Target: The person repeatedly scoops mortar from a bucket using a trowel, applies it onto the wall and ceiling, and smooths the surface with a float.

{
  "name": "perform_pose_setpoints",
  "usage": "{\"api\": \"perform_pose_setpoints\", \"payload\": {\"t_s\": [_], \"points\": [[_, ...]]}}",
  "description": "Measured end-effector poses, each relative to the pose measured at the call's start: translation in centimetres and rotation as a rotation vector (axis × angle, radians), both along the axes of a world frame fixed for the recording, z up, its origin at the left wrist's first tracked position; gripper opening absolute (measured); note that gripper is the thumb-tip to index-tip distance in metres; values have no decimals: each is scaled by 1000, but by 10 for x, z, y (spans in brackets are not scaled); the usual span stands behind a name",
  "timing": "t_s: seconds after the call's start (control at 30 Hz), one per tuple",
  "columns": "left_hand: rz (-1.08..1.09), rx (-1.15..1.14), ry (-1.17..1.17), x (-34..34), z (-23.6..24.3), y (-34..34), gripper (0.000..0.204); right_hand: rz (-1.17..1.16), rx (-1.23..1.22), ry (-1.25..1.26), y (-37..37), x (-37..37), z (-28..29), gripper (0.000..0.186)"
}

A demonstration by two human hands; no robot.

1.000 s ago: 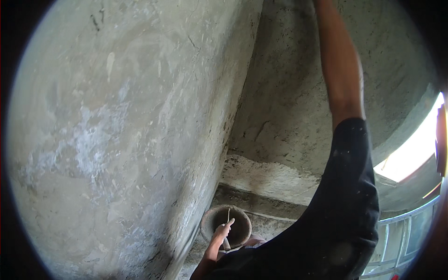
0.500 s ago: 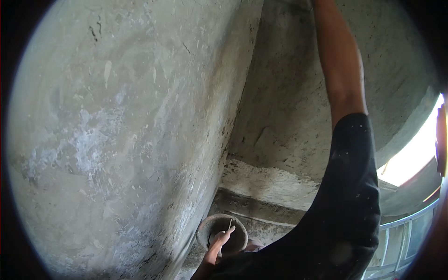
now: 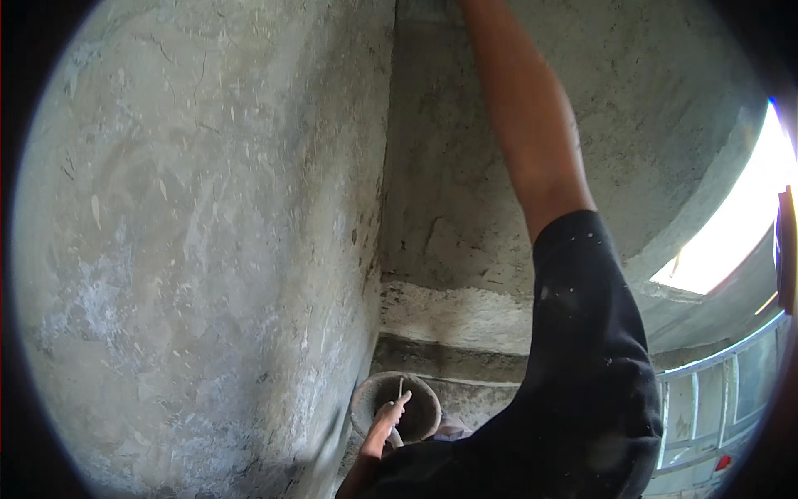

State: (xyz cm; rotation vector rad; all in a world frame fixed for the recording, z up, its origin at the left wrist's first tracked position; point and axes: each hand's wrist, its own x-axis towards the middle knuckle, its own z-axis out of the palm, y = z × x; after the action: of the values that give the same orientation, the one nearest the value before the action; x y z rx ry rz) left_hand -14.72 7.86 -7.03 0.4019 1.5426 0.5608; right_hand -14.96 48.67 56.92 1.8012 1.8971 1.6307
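Plastered corner walls [image 3: 208,249]. Left hand [image 3: 389,414], closed round a tool handle [image 3: 401,389], over pan [image 3: 396,406] at six o'clock; scoop modestly. Right hand unseen.

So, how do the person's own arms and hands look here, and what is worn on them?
The right arm is bare below a short black sleeve flecked with pale specks; its hand is out of view. The left hand and its forearm are bare: no glove, watch or ring is visible.
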Motion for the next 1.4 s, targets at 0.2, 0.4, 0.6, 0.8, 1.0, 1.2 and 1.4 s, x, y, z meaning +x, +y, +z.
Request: {"api": "perform_pose_setpoints", "payload": {"t_s": [0.2, 0.4, 0.6, 0.8, 1.0, 1.2, 1.4], "points": [[22, 26, -1, 7, 3, 0, 54, 401, 654, 54, 94, 24, -119, 12], [-18, 46, 89, 4, 5, 5, 58, 466, -98, 1558, -55, -14, -339, 44], [-110, 78, 124, 7, -4, 9, 65, 830, 72, 1002, -3, 12, -261, 27], [-81, 33, 119, 4, -30, -10, 57, 219, 22, 47, -50, -12, -13, 19], [-85, 60, 146, 3, -26, -14, 74, 414, 304, 222, 57, 20, -215, 27], [8, 95, 146, 1, -51, -22, 59, 424, -238, 1466, -26, -11, -437, 46], [-90, 76, 261, 1, -61, -20, 66, 685, -34, 1049, -1, -3, -379, 40]]}}
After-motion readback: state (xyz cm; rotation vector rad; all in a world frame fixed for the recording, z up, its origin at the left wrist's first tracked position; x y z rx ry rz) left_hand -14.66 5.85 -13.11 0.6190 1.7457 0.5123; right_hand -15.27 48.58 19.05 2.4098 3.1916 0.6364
